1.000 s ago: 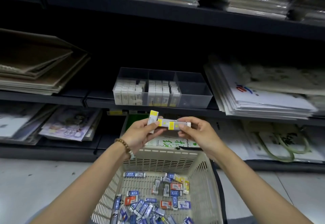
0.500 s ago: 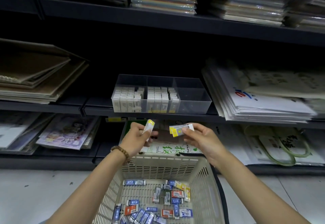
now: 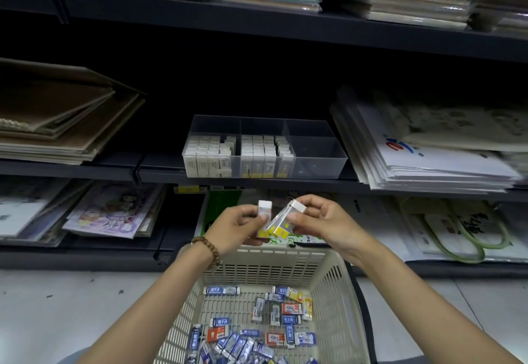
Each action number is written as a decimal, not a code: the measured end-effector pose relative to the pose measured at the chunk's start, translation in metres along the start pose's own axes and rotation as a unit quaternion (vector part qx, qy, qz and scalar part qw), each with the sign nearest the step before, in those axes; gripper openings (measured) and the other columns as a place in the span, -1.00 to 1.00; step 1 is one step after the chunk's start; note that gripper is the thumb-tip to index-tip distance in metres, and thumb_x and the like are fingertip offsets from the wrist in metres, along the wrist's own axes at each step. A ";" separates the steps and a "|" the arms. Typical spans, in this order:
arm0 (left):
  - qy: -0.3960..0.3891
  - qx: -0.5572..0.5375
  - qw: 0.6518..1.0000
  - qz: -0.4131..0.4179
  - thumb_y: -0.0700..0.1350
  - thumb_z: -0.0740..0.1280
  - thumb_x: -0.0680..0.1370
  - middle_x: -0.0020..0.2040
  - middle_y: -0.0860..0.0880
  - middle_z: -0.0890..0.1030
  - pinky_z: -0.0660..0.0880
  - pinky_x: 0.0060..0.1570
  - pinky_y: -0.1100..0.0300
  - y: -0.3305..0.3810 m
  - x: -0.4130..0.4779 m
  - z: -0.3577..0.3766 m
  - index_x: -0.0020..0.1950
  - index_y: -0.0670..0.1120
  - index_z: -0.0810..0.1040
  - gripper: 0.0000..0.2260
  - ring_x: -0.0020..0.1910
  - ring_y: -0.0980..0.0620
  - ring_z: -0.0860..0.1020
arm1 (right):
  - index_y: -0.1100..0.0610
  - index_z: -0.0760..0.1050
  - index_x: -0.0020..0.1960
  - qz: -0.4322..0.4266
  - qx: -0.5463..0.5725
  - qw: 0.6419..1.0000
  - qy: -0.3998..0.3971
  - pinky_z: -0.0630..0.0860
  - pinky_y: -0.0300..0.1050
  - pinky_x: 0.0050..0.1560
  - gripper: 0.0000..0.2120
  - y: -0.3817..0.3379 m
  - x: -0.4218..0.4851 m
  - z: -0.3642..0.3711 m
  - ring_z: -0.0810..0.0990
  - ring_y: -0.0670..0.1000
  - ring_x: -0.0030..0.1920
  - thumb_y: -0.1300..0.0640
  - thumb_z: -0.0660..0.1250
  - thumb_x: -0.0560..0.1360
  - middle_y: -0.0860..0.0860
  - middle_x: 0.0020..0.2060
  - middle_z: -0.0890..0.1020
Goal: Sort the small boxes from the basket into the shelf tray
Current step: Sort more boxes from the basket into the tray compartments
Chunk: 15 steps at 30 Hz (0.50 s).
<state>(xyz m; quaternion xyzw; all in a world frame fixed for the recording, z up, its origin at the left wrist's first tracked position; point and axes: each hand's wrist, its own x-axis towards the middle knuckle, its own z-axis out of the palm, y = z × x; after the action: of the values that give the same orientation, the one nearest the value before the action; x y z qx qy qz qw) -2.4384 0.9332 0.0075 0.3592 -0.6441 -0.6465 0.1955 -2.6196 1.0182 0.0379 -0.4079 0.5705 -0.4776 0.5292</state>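
View from my head, looking forward and down. The left box (image 3: 264, 212) and right box (image 3: 289, 216) are white with a yellow end; their print is too small to read. The loose boxes (image 3: 274, 313) in the basket (image 3: 285, 263) carry blue, red or yellow labels with characters I cannot make out. The clear tray (image 3: 320, 160) stands on the dark shelf (image 3: 160, 169), above and beyond the basket; its left and middle compartments hold rows of upright white boxes, those in the middle showing yellow at the foot. Brown pads (image 3: 57, 123) lie stacked to the tray's left and white bags (image 3: 428, 157) with a red and blue mark to its right. The basket stands on a pale floor (image 3: 71, 306) against the shelving. My left hand (image 3: 243, 228), with a bead bracelet (image 3: 208, 249) at the wrist, pinches the left box upright between thumb and curled fingers, yellow end down. My right hand (image 3: 323, 220) pinches the right box tilted, white end up and to the right. Both boxes are over the basket's far rim and below the tray, their lower ends just beside each other; whether they touch I cannot tell.
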 end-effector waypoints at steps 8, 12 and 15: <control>-0.107 0.043 0.993 0.025 -0.07 0.37 0.47 0.05 0.03 0.64 0.58 -0.11 0.23 0.003 -0.002 0.011 0.18 0.13 0.46 -0.70 -0.08 0.09 0.65 | 0.07 0.58 0.00 -0.032 -0.087 0.993 0.077 0.63 -0.16 -0.08 -0.73 0.006 0.002 0.003 0.69 0.05 -0.11 0.21 0.52 0.33 0.09 -0.06 0.66; -0.069 0.019 0.997 0.008 -0.18 0.36 0.49 0.03 -0.04 0.60 0.60 -0.17 0.20 0.005 -0.001 0.010 0.19 -0.08 0.33 -0.67 -0.16 0.03 0.65 | 0.06 0.60 0.03 -0.047 -0.086 0.992 0.086 0.62 -0.21 -0.03 -0.75 0.005 -0.001 0.007 0.69 0.01 -0.05 0.26 0.47 0.38 0.02 -0.09 0.69; -0.046 0.023 0.998 0.026 -0.22 0.37 0.48 -0.01 -0.07 0.60 0.59 -0.15 0.21 0.008 0.001 0.009 0.17 -0.19 0.34 -0.68 -0.18 0.07 0.64 | 0.16 0.56 0.16 -0.040 -0.035 0.995 0.086 0.61 -0.26 -0.10 -0.70 0.000 -0.002 0.009 0.69 -0.03 -0.06 0.28 0.41 0.44 0.05 -0.01 0.68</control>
<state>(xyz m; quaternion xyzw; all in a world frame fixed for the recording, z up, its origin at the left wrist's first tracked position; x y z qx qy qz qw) -2.4476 0.9382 0.0145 0.3165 -0.6758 -0.6425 0.1739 -2.6102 1.0189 0.0382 -0.4059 0.6140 -0.5113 0.4436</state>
